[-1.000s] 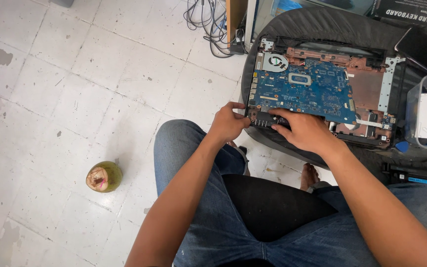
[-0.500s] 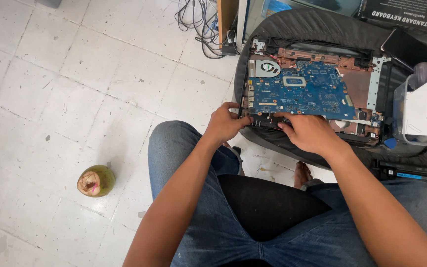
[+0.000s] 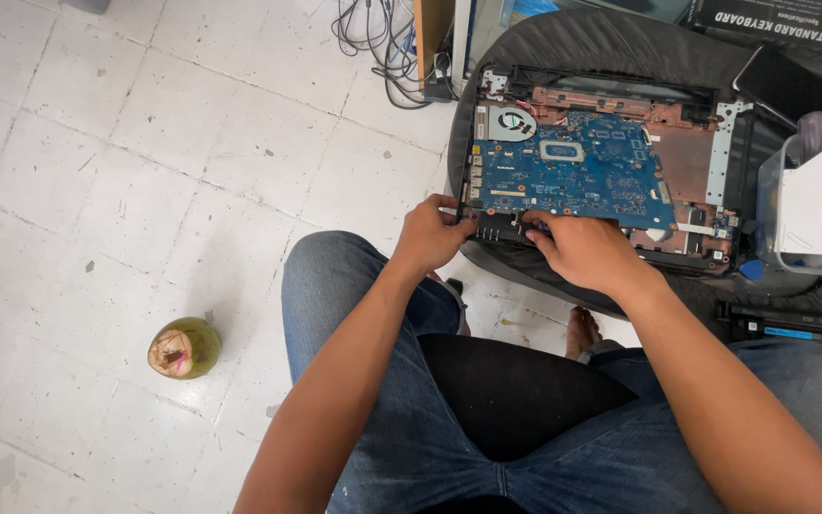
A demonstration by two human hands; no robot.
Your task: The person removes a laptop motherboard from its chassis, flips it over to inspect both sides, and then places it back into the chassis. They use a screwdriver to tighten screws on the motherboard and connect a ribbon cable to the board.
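left hand (image 3: 433,235): pinching near-left corner of opened black plastic laptop base (image 3: 715,249)
right hand (image 3: 582,249): fingers pressed on blue rectangular circuit board (image 3: 563,176) (near edge)
floor: cut green coconut (image 3: 184,347)

Right hand (image 3: 582,252) hides laptop's (image 3: 611,181) near edge; grip unclear.

1 head-worn camera looks steeply down from above the seated person's lap, close over both forearms, facing forward to the opened laptop (image 3: 601,181) at upper right and tiled floor (image 3: 97,190) at left.
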